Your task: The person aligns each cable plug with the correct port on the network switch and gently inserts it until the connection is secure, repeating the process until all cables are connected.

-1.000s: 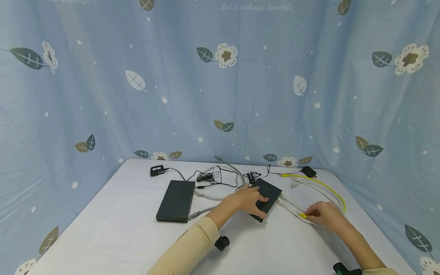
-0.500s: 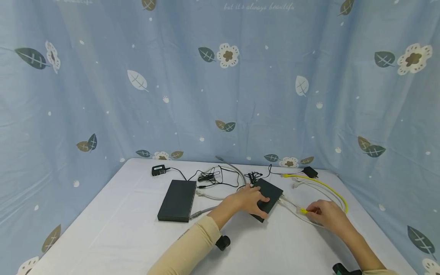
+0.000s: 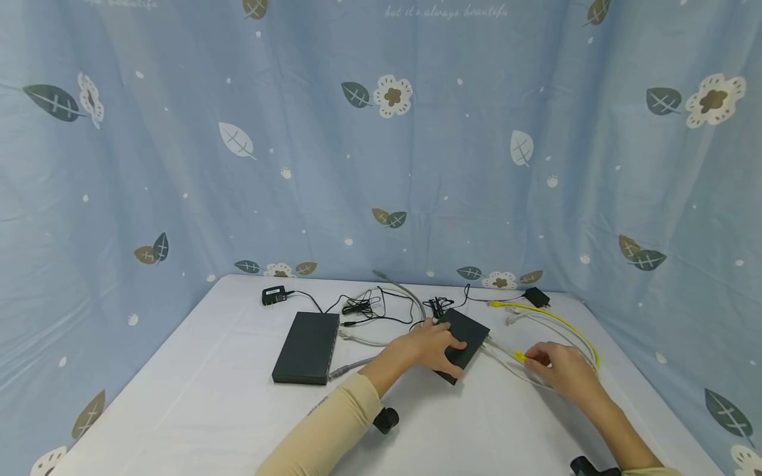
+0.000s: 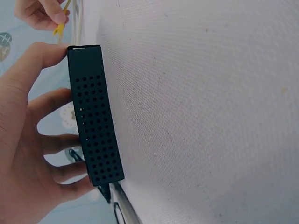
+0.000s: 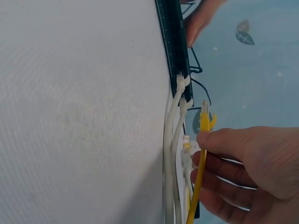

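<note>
My left hand [image 3: 425, 347] spans a black network switch [image 3: 470, 334] from above, thumb at its right edge and fingers spread over its top. In the left wrist view, the perforated side of this switch [image 4: 96, 130] faces the camera, the thumb at one end. Two white network cables [image 5: 172, 135] are plugged into its port side. My right hand [image 3: 562, 370] pinches a yellow network cable [image 5: 198, 179] just behind its clear plug, between thumb and fingers. In the right wrist view that plug points toward the switch and stands apart from it.
A second, larger black network switch [image 3: 306, 347] lies left on the white table [image 3: 196, 396]. Grey cables [image 3: 354, 365] lie between the switches. Black power leads [image 3: 363, 306] and two adapters, left [image 3: 274, 295] and right [image 3: 536, 297], lie at the back. A patterned blue curtain [image 3: 381, 165] hangs behind.
My right hand has moved the yellow plug away from me and slightly left, nearer the switch's port side. The left hand stays on the switch.
</note>
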A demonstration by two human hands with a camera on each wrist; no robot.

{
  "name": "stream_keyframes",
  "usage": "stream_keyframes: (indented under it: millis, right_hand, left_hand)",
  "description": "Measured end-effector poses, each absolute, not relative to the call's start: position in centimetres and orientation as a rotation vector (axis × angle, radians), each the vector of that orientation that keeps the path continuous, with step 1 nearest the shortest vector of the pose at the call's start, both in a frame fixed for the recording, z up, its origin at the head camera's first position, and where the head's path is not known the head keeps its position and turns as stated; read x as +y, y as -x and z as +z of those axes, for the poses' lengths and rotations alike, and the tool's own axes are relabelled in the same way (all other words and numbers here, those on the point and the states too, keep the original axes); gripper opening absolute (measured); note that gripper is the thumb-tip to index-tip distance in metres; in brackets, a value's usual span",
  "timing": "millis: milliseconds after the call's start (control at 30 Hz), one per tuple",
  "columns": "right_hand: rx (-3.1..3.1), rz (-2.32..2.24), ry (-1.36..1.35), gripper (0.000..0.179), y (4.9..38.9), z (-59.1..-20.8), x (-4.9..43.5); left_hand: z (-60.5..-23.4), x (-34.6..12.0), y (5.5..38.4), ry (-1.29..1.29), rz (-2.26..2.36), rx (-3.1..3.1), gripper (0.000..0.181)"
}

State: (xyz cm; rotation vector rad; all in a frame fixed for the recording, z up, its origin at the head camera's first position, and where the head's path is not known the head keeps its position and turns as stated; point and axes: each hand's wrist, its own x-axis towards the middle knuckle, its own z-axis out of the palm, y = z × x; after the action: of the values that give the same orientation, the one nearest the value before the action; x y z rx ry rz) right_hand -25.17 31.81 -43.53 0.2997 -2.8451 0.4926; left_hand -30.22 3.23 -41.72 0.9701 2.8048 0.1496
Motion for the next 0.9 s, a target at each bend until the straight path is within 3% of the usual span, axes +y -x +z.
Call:
stream_keyframes:
  millis: [900]
  right_hand:
    - [-2.846,0.556,-0.358,0.005,24.8,-42.9,28.2]
  left_hand:
    - [-41.6,3.3,30.3,-1.043,0.105,2.81,0.07]
